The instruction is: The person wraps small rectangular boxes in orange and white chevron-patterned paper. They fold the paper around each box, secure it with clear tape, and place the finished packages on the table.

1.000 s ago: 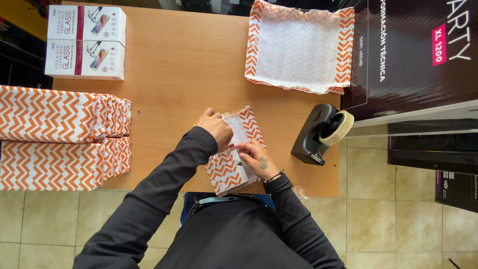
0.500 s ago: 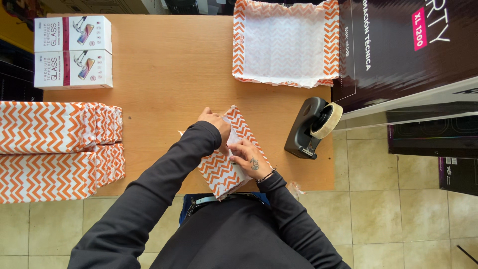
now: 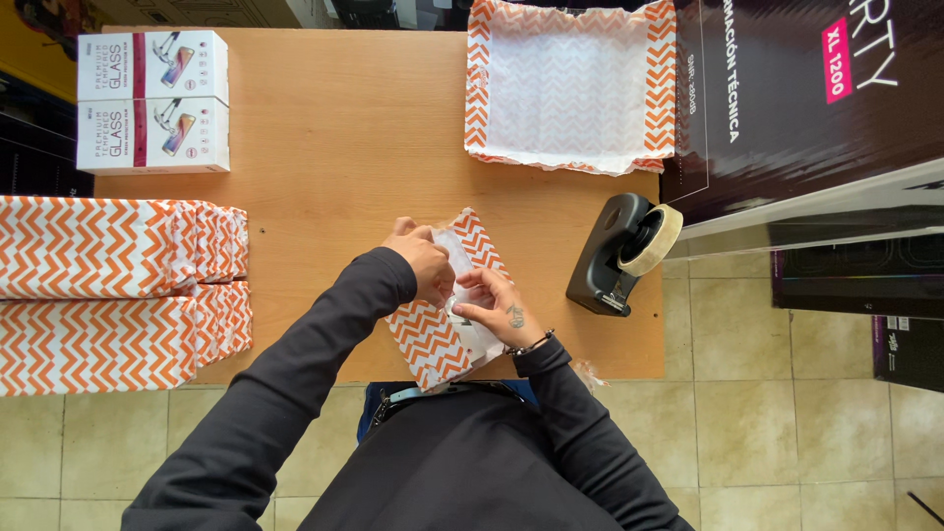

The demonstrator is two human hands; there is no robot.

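At the near edge of a light wooden desk [image 3: 334,147], a small box part-wrapped in orange-and-white zigzag paper [image 3: 438,329] is held flat between two hands. The left hand [image 3: 421,261] is curled over the parcel's upper middle, its fingers bent down onto the paper fold. The right hand [image 3: 495,305] is pressed against the white flap beside it, fingers close together on the paper. A black tape dispenser with a beige roll [image 3: 624,251] is seen just to the right. Wrapped parcels in the same paper [image 3: 108,290] are stacked at left, behind them two white printed cartons [image 3: 152,98], and an open sheet of zigzag paper [image 3: 570,84] is spread at the far edge.
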